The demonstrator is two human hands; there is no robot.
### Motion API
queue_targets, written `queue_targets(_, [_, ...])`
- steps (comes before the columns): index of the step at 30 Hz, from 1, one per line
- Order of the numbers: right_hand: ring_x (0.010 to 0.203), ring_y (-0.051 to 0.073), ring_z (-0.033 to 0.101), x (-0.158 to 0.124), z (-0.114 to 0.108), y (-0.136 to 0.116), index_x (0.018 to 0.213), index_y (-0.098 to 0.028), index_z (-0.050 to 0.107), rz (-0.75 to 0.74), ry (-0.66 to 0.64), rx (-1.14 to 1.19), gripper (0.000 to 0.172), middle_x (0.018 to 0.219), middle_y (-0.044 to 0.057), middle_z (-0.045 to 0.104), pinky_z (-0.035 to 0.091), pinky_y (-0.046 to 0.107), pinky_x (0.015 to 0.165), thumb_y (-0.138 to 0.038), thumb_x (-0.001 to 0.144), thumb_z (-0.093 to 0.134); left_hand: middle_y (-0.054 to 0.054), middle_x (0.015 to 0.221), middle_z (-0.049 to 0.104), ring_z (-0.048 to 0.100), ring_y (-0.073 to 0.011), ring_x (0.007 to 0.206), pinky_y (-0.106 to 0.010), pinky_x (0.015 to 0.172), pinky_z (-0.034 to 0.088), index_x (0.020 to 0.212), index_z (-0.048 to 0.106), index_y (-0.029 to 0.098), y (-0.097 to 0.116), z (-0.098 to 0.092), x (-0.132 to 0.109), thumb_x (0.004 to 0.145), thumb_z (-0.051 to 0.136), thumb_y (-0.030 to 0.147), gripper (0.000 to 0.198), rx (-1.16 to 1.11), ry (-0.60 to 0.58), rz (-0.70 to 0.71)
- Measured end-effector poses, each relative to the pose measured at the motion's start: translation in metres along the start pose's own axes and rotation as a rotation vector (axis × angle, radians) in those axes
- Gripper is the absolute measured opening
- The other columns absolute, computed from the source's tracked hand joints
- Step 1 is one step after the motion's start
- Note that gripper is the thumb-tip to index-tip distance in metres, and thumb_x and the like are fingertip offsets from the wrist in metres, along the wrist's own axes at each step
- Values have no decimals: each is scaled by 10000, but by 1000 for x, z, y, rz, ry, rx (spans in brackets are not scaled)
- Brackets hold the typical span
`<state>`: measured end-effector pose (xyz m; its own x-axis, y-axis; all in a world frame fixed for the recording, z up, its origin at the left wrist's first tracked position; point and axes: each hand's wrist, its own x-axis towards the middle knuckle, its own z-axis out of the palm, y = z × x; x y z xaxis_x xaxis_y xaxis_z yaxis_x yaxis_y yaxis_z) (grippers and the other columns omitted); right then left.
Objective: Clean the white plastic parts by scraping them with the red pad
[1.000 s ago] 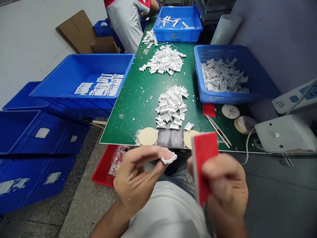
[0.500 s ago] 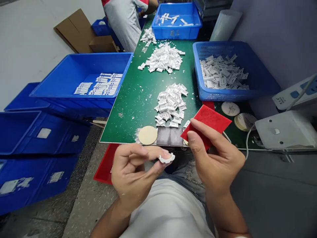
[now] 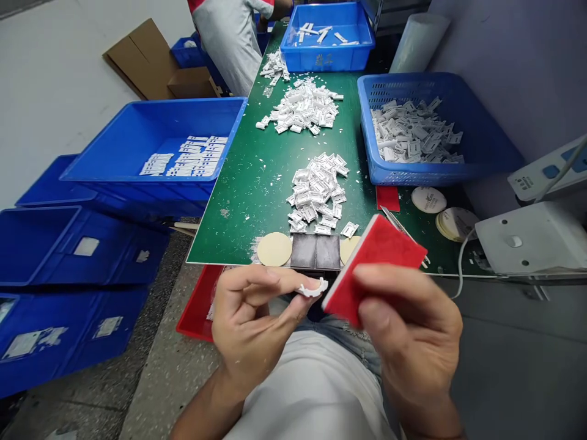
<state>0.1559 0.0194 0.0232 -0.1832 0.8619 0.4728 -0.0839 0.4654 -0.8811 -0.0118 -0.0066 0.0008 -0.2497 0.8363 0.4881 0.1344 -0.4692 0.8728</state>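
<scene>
My left hand (image 3: 257, 324) pinches a small curved white plastic part (image 3: 313, 289) between thumb and fingers, just in front of the table edge. A red flat pad with a pale edge (image 3: 380, 263), perhaps a sanding pad, is gripped in my right hand (image 3: 413, 330). The pad's lower left corner is close beside the white part; whether they touch I cannot tell. Beyond my hands, a heap of similar white parts (image 3: 316, 189) lies on the green table (image 3: 247, 201). Two pale round discs (image 3: 274, 249) flank dark square pads (image 3: 315, 251) at the front edge.
A blue basket of white parts (image 3: 440, 177) stands at the right, near a white power box (image 3: 527, 241). A blue bin (image 3: 142, 165) with rows of parts is at the left. Farther back are another heap (image 3: 302, 107), a blue tray (image 3: 328, 58) and a person (image 3: 227, 43).
My right hand has lowered the red pad and tilted it, bringing its corner near the white part. My left hand has shifted slightly right, still pinching the part.
</scene>
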Motion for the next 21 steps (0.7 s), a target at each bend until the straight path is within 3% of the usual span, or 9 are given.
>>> queue_targets(2, [656, 181, 779, 3, 0, 0, 1220, -297, 805, 8, -82, 66, 236, 906, 2, 861, 653, 273, 612, -229, 1011, 719, 19, 972, 856, 832, -178, 850, -262, 786, 668, 1158, 574, 264, 1, -1, -2, 810, 818, -35, 520, -22, -23, -46])
queue_targets(3, [625, 176, 764, 6, -1, 1, 1180, -291, 832, 12, -41, 8, 240, 885, -1, 862, 644, 269, 594, -194, 972, 764, 20, 974, 853, 831, -177, 859, -261, 790, 667, 1156, 570, 269, 1, -2, -3, 807, 817, -44, 531, -30, -38, -63])
queue_targets(6, [581, 153, 729, 12, -3, 1, 1196, -314, 841, 26, 250, -261, 336, 880, -9, 860, 616, 252, 562, -112, 937, 771, 28, 933, 850, 825, -172, 866, -283, 850, 663, 1151, 544, 273, 0, -4, -5, 790, 807, -88, 573, -26, -86, -63])
queue_targets(7, [582, 152, 731, 14, -3, 1, 1184, -325, 846, 33, 246, -257, 322, 870, -14, 859, 614, 250, 562, -127, 939, 775, 22, 937, 850, 824, -173, 868, -287, 850, 663, 1157, 538, 270, -1, -4, -6, 793, 808, -83, 574, -31, -102, -62])
queue_targets(10, [632, 168, 764, 18, -7, 2, 1142, -314, 861, 57, -17, -151, 259, 882, -14, 867, 627, 258, 593, -173, 938, 786, 15, 972, 844, 819, -167, 865, -273, 819, 662, 1162, 536, 265, -3, -6, -6, 802, 824, -48, 558, -49, -99, -72])
queue_targets(13, [651, 162, 759, 23, -11, 9, 1158, -312, 855, 103, 65, -144, 253, 903, -14, 864, 617, 254, 588, -183, 963, 756, 33, 905, 839, 808, -169, 848, -307, 837, 658, 1139, 514, 278, -4, -5, -5, 821, 817, -38, 541, -49, -105, -100])
queue_targets(17, [549, 145, 681, 25, -10, 21, 1113, -313, 871, 175, -15, -117, 191, 783, -22, 824, 553, 250, 495, -269, 944, 792, 27, 842, 831, 797, -193, 794, -326, 744, 655, 1119, 527, 278, -1, -5, -4, 838, 825, 17, 486, -94, -147, -62])
queue_targets(21, [534, 123, 646, 19, -1, 26, 1147, -315, 858, 227, 340, -213, 208, 827, -10, 819, 509, 242, 476, -257, 980, 749, 29, 863, 847, 766, -178, 710, -352, 735, 648, 1106, 540, 278, -3, -12, -5, 798, 844, 4, 512, -6, -108, 77])
